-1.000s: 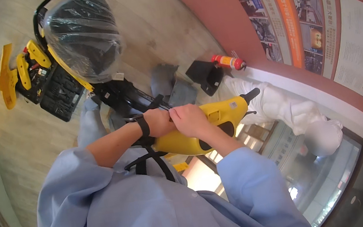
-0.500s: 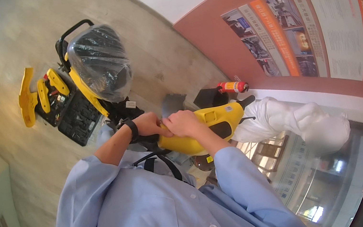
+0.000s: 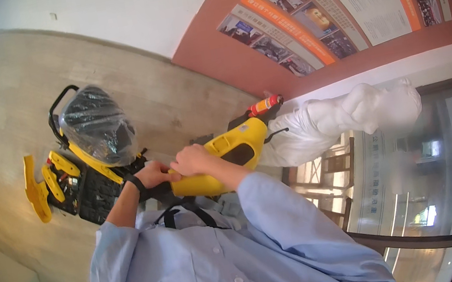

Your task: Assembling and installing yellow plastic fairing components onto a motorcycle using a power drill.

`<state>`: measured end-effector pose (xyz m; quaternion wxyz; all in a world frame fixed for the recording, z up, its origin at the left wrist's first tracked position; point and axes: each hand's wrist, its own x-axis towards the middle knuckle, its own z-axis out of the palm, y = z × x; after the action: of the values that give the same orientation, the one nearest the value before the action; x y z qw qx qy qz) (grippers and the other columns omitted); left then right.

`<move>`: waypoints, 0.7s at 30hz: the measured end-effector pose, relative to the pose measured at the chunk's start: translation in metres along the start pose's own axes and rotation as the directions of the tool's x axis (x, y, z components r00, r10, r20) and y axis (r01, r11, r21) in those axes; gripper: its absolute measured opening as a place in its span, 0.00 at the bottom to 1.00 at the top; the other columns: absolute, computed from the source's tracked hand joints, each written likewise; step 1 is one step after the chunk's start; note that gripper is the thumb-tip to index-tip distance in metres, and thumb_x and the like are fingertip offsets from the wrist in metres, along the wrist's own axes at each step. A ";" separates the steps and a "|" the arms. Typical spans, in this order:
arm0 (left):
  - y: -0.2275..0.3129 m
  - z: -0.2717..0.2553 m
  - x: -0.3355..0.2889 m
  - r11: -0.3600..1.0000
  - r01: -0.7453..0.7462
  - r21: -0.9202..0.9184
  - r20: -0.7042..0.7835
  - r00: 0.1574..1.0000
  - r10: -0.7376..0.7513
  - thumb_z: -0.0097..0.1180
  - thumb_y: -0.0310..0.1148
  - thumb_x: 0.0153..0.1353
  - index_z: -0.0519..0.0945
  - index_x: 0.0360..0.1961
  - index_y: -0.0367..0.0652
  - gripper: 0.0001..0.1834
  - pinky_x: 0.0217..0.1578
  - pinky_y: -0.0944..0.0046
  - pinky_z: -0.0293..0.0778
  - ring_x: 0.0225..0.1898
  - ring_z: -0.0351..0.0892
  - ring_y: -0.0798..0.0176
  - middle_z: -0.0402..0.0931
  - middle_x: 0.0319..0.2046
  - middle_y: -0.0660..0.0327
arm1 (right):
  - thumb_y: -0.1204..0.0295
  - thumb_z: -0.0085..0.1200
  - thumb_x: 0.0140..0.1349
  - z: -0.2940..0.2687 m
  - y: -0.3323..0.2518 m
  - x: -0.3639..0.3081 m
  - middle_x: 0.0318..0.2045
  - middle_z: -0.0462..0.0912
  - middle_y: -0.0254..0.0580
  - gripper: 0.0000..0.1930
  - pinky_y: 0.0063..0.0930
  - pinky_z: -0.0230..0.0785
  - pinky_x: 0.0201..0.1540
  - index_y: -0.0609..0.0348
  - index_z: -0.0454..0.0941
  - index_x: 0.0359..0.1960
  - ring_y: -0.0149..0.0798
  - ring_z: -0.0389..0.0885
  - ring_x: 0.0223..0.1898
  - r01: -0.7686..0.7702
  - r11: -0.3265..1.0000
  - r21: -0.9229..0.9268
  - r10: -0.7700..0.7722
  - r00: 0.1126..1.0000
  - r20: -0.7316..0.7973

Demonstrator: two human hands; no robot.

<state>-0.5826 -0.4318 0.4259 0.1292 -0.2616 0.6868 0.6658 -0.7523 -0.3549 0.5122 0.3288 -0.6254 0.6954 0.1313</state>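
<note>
In front of me is a long yellow plastic shell (image 3: 246, 134) with a dark oval inset, part of what looks like a small vehicle. Both hands meet at its left end. My left hand (image 3: 153, 174), below a black wristband, has its fingers closed against the shell's edge. My right hand (image 3: 193, 160) rests on top of that end, fingers curled down and together, close to the left fingertips. Whatever is between the fingers is hidden. Just beyond my left hand stands a black seat (image 3: 97, 126) wrapped in clear plastic, with a yellow side frame and a black bar handle.
An open black tool case (image 3: 96, 194) lies on the floor at left, with loose yellow panels (image 3: 36, 189) beside it. A red fire extinguisher (image 3: 265, 105) is by the wall. To the right are a white statue (image 3: 331, 119) and a glass door (image 3: 414, 180).
My view has turned, so the hands, shell and seat sit further left and the extinguisher higher in the picture. Both hands stay at the same end of the shell.
</note>
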 end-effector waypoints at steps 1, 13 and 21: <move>0.016 -0.004 -0.003 0.999 0.022 0.049 0.023 0.999 -0.023 0.71 0.56 0.51 0.86 0.40 0.31 0.33 0.38 0.62 0.72 0.33 0.77 0.66 0.81 0.28 0.58 | 0.54 0.48 0.64 -0.003 0.010 0.002 0.38 0.86 0.54 0.21 0.48 0.73 0.52 0.59 0.85 0.35 0.57 0.83 0.45 0.088 0.996 0.005 -0.088 0.995 -0.043; 0.014 0.004 -0.013 0.999 0.013 -0.046 -0.024 1.000 -0.014 0.71 0.55 0.52 0.86 0.45 0.33 0.34 0.44 0.63 0.74 0.39 0.80 0.63 0.84 0.34 0.55 | 0.61 0.45 0.68 -0.063 0.211 -0.022 0.49 0.83 0.50 0.17 0.51 0.72 0.55 0.39 0.77 0.56 0.54 0.81 0.53 0.062 0.917 -0.394 0.070 0.948 0.312; 0.008 0.002 -0.006 0.996 0.077 -0.043 -0.002 0.997 -0.077 0.70 0.55 0.53 0.86 0.46 0.33 0.33 0.45 0.63 0.74 0.39 0.80 0.63 0.84 0.35 0.57 | 0.61 0.46 0.66 -0.050 0.237 0.003 0.50 0.83 0.50 0.17 0.53 0.69 0.58 0.40 0.80 0.54 0.56 0.79 0.54 0.046 0.947 -0.318 0.052 0.954 0.294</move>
<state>-0.5821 -0.4291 0.4354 0.1477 -0.2919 0.6621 0.6742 -0.9936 -0.3435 0.4935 0.3237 -0.6423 0.6081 0.3360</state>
